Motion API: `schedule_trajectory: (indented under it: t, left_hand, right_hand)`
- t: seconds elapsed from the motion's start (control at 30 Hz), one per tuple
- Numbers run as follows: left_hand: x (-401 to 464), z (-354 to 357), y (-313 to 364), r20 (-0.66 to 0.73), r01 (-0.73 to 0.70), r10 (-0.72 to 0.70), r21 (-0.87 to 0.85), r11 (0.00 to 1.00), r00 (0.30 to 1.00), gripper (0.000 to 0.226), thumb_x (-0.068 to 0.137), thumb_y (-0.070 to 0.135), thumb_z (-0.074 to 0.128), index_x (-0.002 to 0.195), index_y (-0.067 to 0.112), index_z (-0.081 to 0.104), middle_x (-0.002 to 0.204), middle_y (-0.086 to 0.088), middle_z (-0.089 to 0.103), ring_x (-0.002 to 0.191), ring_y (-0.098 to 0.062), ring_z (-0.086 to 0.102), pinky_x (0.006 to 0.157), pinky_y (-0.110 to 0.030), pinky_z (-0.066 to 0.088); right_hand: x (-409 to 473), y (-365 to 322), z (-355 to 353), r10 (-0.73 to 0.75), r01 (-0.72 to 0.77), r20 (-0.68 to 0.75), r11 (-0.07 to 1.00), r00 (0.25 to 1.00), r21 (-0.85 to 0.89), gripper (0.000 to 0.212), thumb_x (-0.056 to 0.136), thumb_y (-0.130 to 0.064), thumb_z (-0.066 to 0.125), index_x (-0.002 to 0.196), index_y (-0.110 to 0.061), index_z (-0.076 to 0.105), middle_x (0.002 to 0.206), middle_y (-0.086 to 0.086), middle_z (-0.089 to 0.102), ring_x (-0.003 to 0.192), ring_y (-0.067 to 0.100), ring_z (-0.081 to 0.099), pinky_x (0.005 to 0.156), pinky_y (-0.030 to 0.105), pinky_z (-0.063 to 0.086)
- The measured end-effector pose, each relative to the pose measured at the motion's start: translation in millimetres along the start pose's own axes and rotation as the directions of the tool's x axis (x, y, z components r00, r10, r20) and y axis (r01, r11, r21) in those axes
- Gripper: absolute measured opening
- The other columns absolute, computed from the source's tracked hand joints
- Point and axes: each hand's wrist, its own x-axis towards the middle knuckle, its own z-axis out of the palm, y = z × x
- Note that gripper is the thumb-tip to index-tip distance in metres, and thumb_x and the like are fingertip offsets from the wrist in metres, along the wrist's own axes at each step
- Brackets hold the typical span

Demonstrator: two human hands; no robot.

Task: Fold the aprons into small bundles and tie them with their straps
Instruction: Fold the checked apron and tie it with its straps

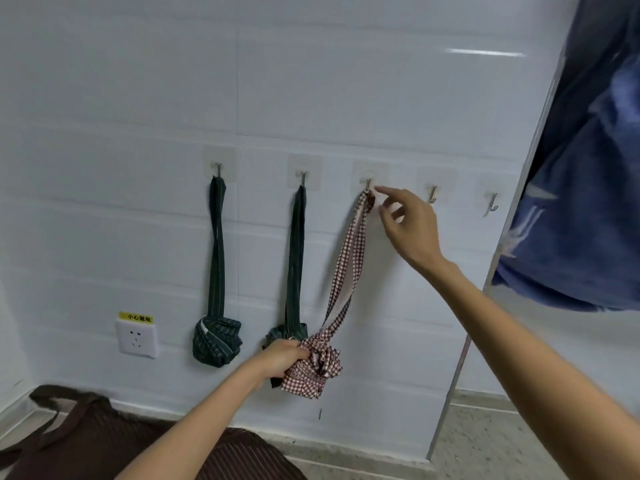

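1. The red-checked apron bundle (313, 370) hangs low against the white tiled wall (138, 98). Its checked strap (348, 258) runs up and to the right to the third adhesive hook (367, 184), where the loop sits over the metal prong.
2. The left hand (282, 358) grips the left side of that bundle, fingers curled into the cloth.
3. The right hand (407, 226) is released, fingers spread and loosely bent. Its forefinger tip is just beside the top of the strap at the hook; whether it touches the cloth cannot be told.
4. Two dark green striped apron bundles are tied and hanging by their straps. The left green bundle (216, 341) hangs from the first hook (218, 169). The second green bundle (287, 336) hangs from the second hook (303, 178) and is partly hidden behind the left hand and the checked bundle.
5. Two more hooks, the fourth hook (433, 195) and the fifth hook (491, 204), are bare, to the right of the right hand.
6. A brown striped apron (86, 441) lies unfolded at the bottom left, its strap looped toward the wall.
7. A white wall socket (136, 337) with a yellow label (135, 318) above it sits left of the green bundles.
8. Blue cloth (585, 202) hangs at the right edge beside a metal frame (491, 271).
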Motion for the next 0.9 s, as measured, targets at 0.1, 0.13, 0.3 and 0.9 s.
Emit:
schedule_trajectory:
  t: [0.1, 0.13, 0.3, 0.9]
  left_hand:
    - [1, 13, -6, 0.076, 0.003, -0.004, 0.016, 1.000, 0.997, 0.014, 0.097, 0.020, 0.046, 0.100, 0.013, 0.058, 0.097, -0.003, 0.063, 0.080, -0.006, 0.057, 0.064, -0.012, 0.047]
    - [1, 18, -8, 0.097, -0.011, 0.010, 0.011, 1.000, 0.995, 0.019, 0.097, 0.020, 0.046, 0.107, 0.011, 0.059, 0.102, -0.003, 0.064, 0.085, -0.007, 0.059, 0.069, -0.012, 0.048]
    - [14, 42, -25, 0.188, -0.075, 0.079, -0.025, 0.997, 0.979, 0.023, 0.098, 0.026, 0.045, 0.117, 0.021, 0.058, 0.116, 0.003, 0.064, 0.105, -0.007, 0.060, 0.090, -0.020, 0.046]
    - [47, 64, -49, -0.159, -0.281, 0.383, 0.445, 0.850, 0.910, 0.033, 0.082, 0.031, 0.070, 0.114, 0.024, 0.064, 0.112, 0.007, 0.066, 0.093, -0.013, 0.064, 0.089, -0.032, 0.050]
  right_hand:
    - [-75, 14, 12, 0.292, -0.282, 0.020, 0.901, 0.956, 0.329, 0.020, 0.089, -0.011, 0.054, 0.097, -0.023, 0.068, 0.079, -0.004, 0.064, 0.060, 0.013, 0.061, 0.056, 0.024, 0.047]
    - [-104, 19, 17, 0.333, -0.341, 0.086, 0.870, 0.939, 0.357, 0.021, 0.088, -0.007, 0.054, 0.088, -0.023, 0.069, 0.076, -0.002, 0.065, 0.059, 0.013, 0.061, 0.054, 0.023, 0.045]
    - [-217, 55, 42, 0.312, -0.422, 0.446, 0.890, 0.839, 0.171, 0.032, 0.078, -0.021, 0.071, 0.105, -0.034, 0.060, 0.111, -0.017, 0.056, 0.099, 0.004, 0.054, 0.078, 0.018, 0.043]
    - [-219, 99, 72, 0.425, -0.601, 0.442, 0.679, 0.790, 0.421, 0.019, 0.086, -0.001, 0.063, 0.104, -0.003, 0.070, 0.098, 0.005, 0.072, 0.086, 0.006, 0.068, 0.079, 0.019, 0.053]
